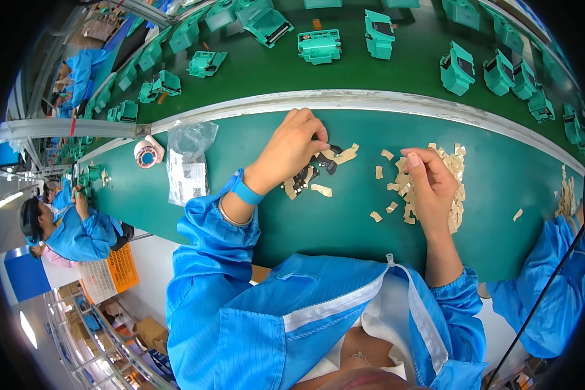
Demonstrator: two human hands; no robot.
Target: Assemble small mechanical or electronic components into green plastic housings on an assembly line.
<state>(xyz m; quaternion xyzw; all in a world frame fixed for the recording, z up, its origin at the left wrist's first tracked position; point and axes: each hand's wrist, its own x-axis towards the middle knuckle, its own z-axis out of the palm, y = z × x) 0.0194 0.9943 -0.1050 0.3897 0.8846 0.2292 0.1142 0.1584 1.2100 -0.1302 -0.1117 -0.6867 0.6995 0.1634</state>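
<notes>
My left hand [294, 146] is closed, its fingertips bent down over a small cluster of black parts [332, 167]. Thin tan pieces [322, 190] lie on and around those parts, partly under the hand. What its fingers pinch, if anything, is hidden. To the right, my right hand [430, 186] has thumb and forefinger pressed together at the left side of a loose pile of small tan pieces [456, 188]. Anything between those fingertips is too small to make out. Several single tan pieces [379, 172] are scattered left of the pile.
A clear plastic bag [188, 166] and a roll of tape [148, 153] lie on the green bench [344, 231] to the left. Beyond a metal rail [370, 99], a belt carries several green housings [319, 47]. Co-workers sit left [78, 224] and right [546, 286].
</notes>
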